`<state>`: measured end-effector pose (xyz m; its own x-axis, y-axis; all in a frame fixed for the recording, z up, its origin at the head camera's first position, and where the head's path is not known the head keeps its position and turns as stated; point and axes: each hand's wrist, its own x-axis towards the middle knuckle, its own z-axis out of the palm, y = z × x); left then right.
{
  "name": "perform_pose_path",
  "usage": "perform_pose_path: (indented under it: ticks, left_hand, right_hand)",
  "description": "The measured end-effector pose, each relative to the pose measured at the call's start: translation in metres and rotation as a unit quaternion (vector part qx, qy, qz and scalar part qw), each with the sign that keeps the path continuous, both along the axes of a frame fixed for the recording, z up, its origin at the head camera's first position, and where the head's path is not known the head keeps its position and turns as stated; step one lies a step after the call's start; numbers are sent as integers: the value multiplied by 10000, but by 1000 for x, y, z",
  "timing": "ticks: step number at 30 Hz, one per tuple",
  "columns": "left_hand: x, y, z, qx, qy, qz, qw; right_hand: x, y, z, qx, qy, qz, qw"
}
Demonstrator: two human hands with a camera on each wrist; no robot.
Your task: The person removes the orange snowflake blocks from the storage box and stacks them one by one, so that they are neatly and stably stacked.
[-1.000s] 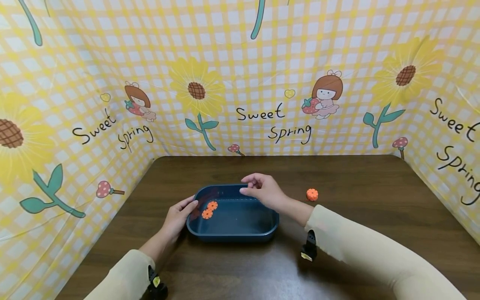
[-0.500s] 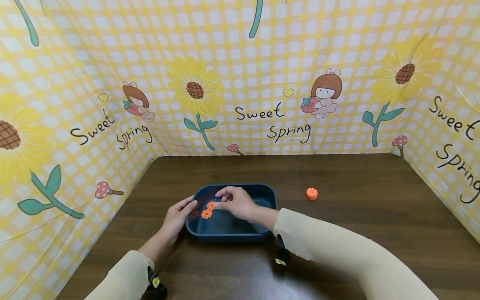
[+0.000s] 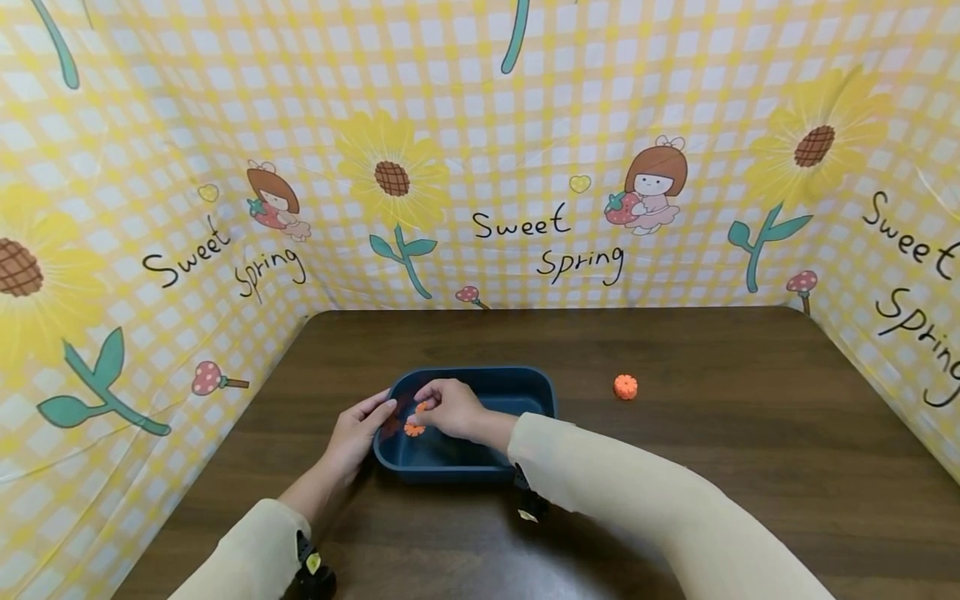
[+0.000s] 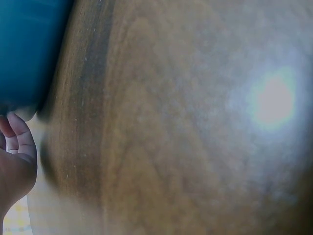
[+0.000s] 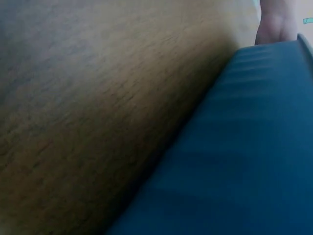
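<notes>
A dark blue rectangular basin point(image 3: 480, 473) sits on the table, its outer wall point(image 5: 234, 147) filling much of the right wrist view. My left hand point(image 3: 348, 437) grips its left end, thumb over the rim and fingers outside. Inside, near that end, lie two orange flower-shaped slices that look like carrot; the nearer slice point(image 3: 414, 431) is partly covered by my right hand point(image 3: 453, 410). The farther slice point(image 3: 421, 407) shows between my right thumb and index finger; whether they pinch it is too small to tell. Another orange flower-shaped piece point(image 3: 626, 387), thicker, stands on the table right of the basin.
The brown wooden table point(image 3: 720, 433) runs back to a yellow checked cloth point(image 3: 495, 150) with printed flowers, which hangs behind it and along both sides. A bright reflection point(image 4: 274, 100) shows on the tabletop in the left wrist view.
My right hand has moved left and down from the basin's far right rim to the slices inside. My left hand, the basin and the piece on the table have stayed in place.
</notes>
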<state>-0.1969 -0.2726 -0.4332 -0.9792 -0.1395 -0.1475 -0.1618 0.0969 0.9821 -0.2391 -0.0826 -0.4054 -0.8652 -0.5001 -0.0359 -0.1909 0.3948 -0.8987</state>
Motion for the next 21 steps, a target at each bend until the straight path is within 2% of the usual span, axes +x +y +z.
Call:
perform_pose_path:
  ticks: [7, 12, 16, 21]
  left_hand:
    - [1, 1, 1, 153, 21, 7, 9999]
    - [2, -1, 2, 99, -16, -42, 9999]
    - [2, 0, 0, 128, -27, -15, 9999]
    - [1, 0, -1, 89, -43, 25, 9999]
  right_hand:
    - [-3, -4, -10, 499, -49, 367, 9981]
    - [-1, -3, -9, 1067, -3, 759, 9914]
    - [-1, -2, -9, 1478, 274, 1053, 9830]
    - [-2, -1, -11, 1631, 544, 1238, 9773]
